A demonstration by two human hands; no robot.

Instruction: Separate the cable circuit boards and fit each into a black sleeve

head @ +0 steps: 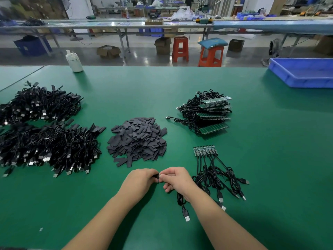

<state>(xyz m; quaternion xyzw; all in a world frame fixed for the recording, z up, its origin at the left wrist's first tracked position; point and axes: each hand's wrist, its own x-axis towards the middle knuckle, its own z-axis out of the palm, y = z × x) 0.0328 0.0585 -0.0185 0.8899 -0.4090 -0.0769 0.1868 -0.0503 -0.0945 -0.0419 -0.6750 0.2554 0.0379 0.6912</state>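
Sleeve: short black tubular sleeve (156, 177) pinched between both hands, axis unclear.
Left hand (142, 179): grips sleeve.
Right hand (175, 178): feeds board end, cable (181, 200) trailing toward person.

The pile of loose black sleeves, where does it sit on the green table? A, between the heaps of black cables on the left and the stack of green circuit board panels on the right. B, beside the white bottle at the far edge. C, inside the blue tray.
A: the pile of loose black sleeves lies mid-table, with the cable heaps on its left and the stacked board panels on its right.
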